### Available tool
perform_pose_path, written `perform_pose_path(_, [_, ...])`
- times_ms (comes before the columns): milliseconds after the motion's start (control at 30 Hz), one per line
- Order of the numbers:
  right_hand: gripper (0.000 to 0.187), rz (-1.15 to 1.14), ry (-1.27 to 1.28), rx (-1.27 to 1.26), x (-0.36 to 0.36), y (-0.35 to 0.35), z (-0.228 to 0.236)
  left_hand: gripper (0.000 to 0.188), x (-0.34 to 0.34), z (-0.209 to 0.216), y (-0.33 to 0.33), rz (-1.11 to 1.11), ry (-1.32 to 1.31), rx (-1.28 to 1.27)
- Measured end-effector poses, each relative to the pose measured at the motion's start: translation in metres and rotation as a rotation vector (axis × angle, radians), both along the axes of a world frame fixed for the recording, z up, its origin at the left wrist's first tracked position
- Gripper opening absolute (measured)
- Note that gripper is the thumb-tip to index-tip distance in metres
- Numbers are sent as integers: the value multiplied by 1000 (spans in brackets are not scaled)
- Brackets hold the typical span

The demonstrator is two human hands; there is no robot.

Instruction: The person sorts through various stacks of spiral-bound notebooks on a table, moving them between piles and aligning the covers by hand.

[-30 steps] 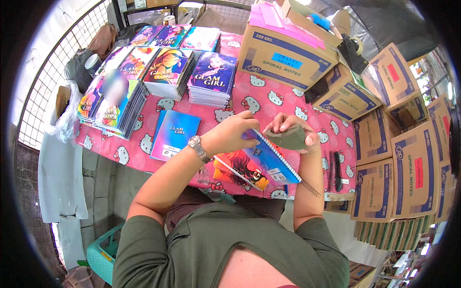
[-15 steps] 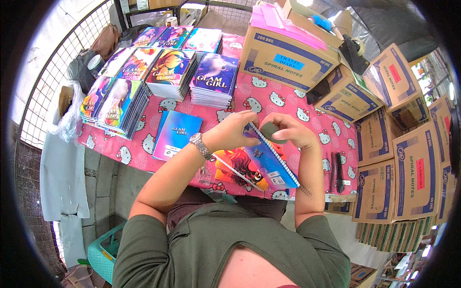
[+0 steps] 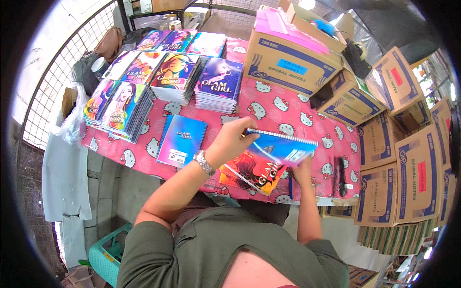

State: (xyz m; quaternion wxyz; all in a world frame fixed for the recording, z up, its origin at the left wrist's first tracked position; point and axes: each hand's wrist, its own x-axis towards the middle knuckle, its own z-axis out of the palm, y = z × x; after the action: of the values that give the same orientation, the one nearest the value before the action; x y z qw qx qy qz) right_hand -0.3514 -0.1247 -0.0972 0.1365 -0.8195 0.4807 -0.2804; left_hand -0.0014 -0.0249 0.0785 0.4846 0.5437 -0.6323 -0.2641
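Observation:
A blue spiral notebook point(image 3: 283, 146) is lifted above the table, its wire binding along the upper edge. My left hand point(image 3: 235, 139) pinches its upper left corner by the binding. Just below the notebook's lower right edge is my right hand point(image 3: 303, 174); its fingers are partly hidden behind the blurred cover, so their grip does not show. Under the raised notebook lie red-orange notebooks point(image 3: 261, 178) with a face on the cover. A thin blue stick-like thing point(image 3: 290, 186) lies beside my right hand. Another blue notebook point(image 3: 181, 140) rests flat to the left.
Stacks of colourful spiral notebooks point(image 3: 218, 86) stand at the back left of the pink-clothed table point(image 3: 259, 109). Loose black spiral wires point(image 3: 339, 176) lie near its right edge. Cardboard boxes point(image 3: 290, 62) line the back and right side. A green plastic stool point(image 3: 108, 254) stands at lower left.
The blue notebook has swung from a steep slant to nearly level, binding up. My right hand has dropped from beside the binding to below the notebook; the dark thing near its fingers no longer shows.

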Motion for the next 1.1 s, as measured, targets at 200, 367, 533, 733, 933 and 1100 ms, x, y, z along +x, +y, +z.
perform_pose_path(200, [61, -400, 268, 102, -7, 149, 9, 18, -20, -17, 4, 156, -91, -118])
perform_pose_path(367, [58, -259, -526, 20, 52, 132, 98, 17, -25, -14, 2, 205, 0, -216])
perform_pose_path(533, [64, 177, -264, -71, 124, 124, 182, 20, -24, -11, 4, 146, 54, -144])
perform_pose_path(733, [63, 212, -208, -107, 141, 121, 194, 20, -22, -14, 9, 149, -3, -158])
perform_pose_path(933, [48, 321, -483, 447, 125, 117, 179, 22, -27, -14, 15, 159, -11, -227])
perform_pose_path(1100, [43, 337, -996, 1003, 124, 128, 181, 22, -14, -26, 24, 180, -22, -301])
